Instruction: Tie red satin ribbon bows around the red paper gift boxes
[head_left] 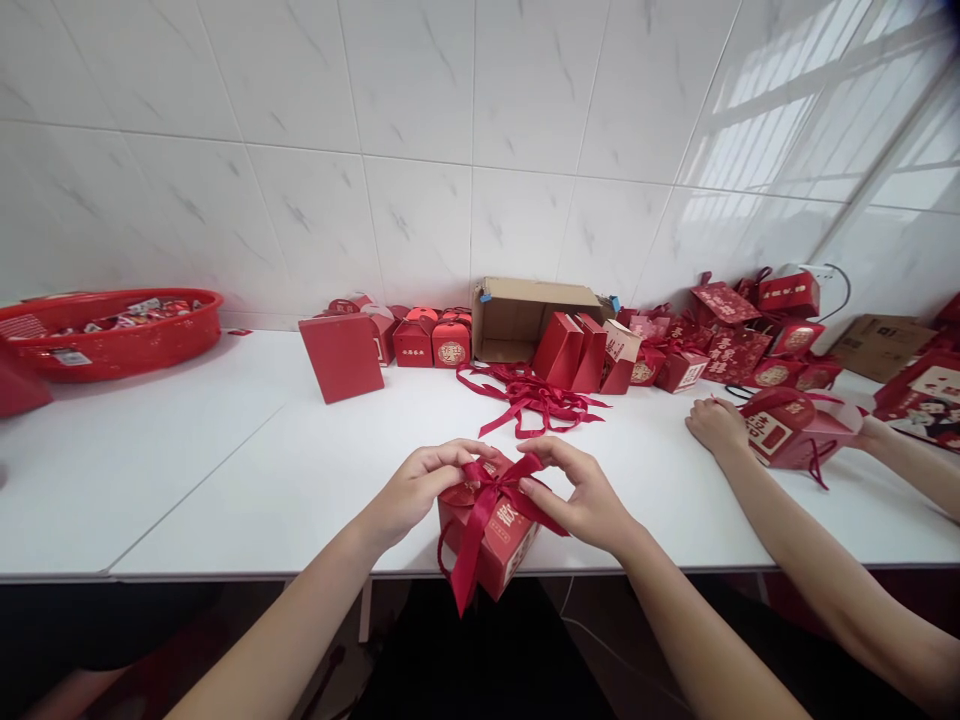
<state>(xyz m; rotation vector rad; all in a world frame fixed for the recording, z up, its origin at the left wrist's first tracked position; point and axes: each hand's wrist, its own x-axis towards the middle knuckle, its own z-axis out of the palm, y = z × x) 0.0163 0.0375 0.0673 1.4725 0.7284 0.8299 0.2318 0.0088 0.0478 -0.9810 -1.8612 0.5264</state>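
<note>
A red gift box [501, 553] with gold print stands tilted at the table's front edge, its near corner jutting past it. Across its top lies a dark red ribbon [480, 530] tied in a bow, one tail hanging down the front. My left hand [420, 487] has its fingers closed on the bow's left loop. On the other side, my right hand [581, 497] pinches the bow's right loop between thumb and fingers. A twisted red cord handle [444, 550] shows at the box's left side.
Loose red ribbons [532, 398] lie behind the box, before an open cardboard carton [510, 325]. Several red boxes [433, 340] line the wall. A red basin [150, 335] of wrapped sweets stands left. At right, another person's hands [718, 428] hold a pink-red box [802, 430].
</note>
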